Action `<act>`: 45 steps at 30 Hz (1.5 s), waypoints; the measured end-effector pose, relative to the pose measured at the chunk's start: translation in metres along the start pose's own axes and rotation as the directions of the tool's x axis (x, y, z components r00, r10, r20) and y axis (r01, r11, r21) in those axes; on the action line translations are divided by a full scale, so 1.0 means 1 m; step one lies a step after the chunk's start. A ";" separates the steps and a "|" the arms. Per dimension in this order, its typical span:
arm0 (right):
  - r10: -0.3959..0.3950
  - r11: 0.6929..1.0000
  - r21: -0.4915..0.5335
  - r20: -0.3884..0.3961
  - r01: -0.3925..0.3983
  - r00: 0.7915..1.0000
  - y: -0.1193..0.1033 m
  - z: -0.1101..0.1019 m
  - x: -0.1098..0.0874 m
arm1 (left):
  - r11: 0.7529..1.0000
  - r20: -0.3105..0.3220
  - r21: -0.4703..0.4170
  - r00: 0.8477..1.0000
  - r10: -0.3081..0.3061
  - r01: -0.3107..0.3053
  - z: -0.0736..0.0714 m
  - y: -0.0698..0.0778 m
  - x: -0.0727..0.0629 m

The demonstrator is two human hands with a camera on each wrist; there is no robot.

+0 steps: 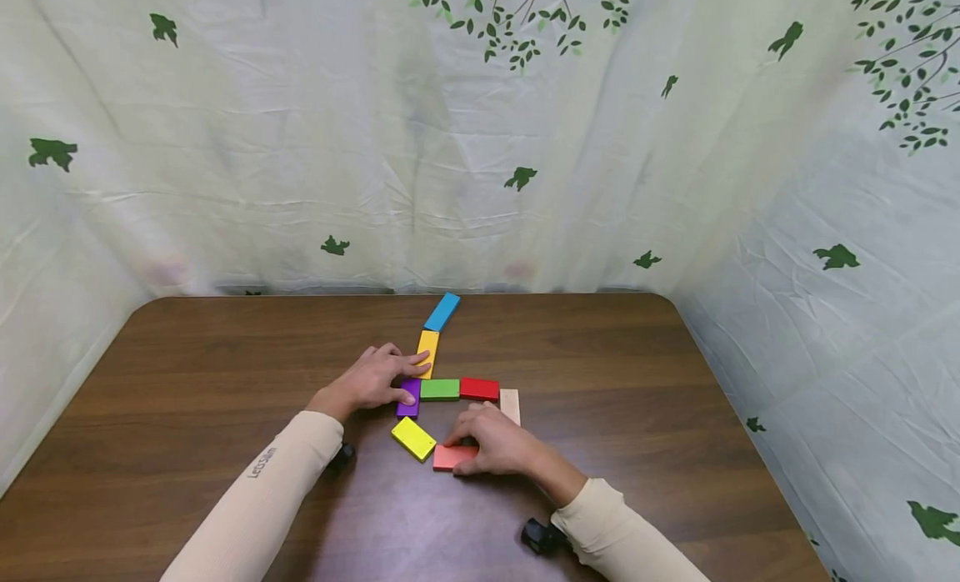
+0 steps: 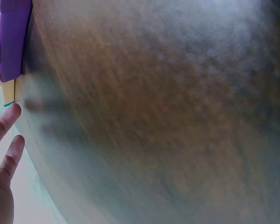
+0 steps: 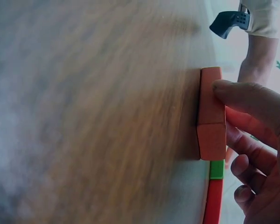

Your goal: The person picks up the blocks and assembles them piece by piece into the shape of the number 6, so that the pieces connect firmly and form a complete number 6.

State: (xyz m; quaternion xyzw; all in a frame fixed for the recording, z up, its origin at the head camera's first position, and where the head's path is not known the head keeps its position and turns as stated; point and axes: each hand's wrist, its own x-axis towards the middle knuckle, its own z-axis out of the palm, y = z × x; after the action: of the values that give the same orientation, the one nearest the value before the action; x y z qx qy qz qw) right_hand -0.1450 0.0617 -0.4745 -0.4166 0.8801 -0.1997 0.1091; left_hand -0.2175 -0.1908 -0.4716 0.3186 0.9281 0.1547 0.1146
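Observation:
My right hand [image 1: 495, 440] pinches a coral-red wooden block [image 1: 450, 459] between thumb and fingers; in the right wrist view the thumb presses on the near side of the block [image 3: 211, 107]. Just left of it lies a bright yellow block [image 1: 413, 439], set at a slant. The thumb of my left hand [image 1: 367, 380] rests on a purple block [image 1: 406, 410], while its extended fingers reach over an orange-yellow block [image 1: 429, 342]. A green block [image 1: 440, 389] and a red block [image 1: 479, 388] form a row right of the purple one. A plain wood block [image 1: 510, 405] stands at the row's right end, partly hidden.
Beyond the orange-yellow block a blue block [image 1: 442, 312] lies slanted near the far edge of the brown table [image 1: 225, 382]. A white curtain [image 1: 300, 148] with green leaf prints surrounds the back and sides. Each wrist carries a black device [image 1: 538, 536].

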 end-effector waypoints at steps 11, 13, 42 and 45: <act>-0.006 1.000 -0.003 -0.008 0.006 1.000 0.000 0.001 0.001 | 1.000 -0.009 -0.001 1.000 0.010 -0.010 0.000 -0.001 0.000; -0.003 1.000 -0.003 -0.007 0.003 1.000 0.000 0.001 0.001 | 1.000 -0.007 0.000 1.000 0.008 -0.008 0.000 -0.001 0.000; 0.170 0.982 0.132 -0.286 -0.137 0.943 0.046 -0.020 -0.026 | 1.000 0.004 -0.002 1.000 0.002 -0.002 0.000 0.000 -0.001; 0.194 0.978 0.134 -0.302 -0.159 0.934 0.054 -0.021 -0.032 | 1.000 0.002 -0.003 1.000 0.004 -0.004 0.000 0.000 -0.001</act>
State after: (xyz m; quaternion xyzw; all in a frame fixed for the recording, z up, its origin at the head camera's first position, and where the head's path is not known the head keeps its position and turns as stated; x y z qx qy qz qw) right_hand -0.1697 0.1228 -0.4789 -0.2924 0.9081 -0.2998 0.0079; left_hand -0.2170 -0.1913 -0.4716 0.3206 0.9271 0.1559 0.1154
